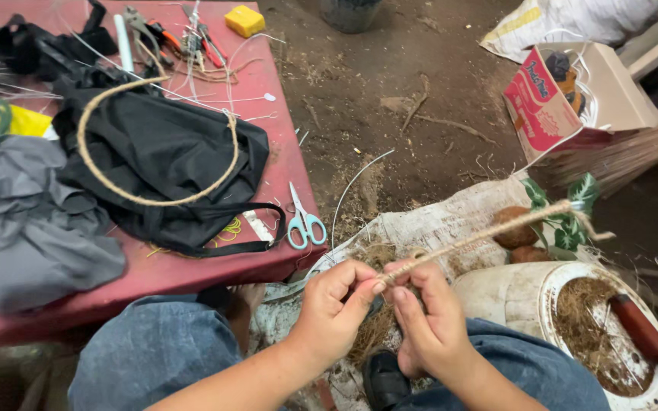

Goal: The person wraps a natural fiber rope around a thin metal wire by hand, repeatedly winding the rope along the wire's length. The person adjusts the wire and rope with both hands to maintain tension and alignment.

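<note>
Both hands meet over my lap: my left hand (334,304) and right hand (425,320) each pinch the near end of a fibre-wrapped stick (481,237), fingers clenched on it. The stick slants up and right, its far tip out over the white bucket (542,304) and close to the leafy sprig (565,217). I judge the wrapping could loosen if either pinch slackens, since only the near end is held. The long free end could also swing into the leaves. Blue-handled scissors (304,222) lie at the red table (276,152)'s near right corner, easily knocked off.
</note>
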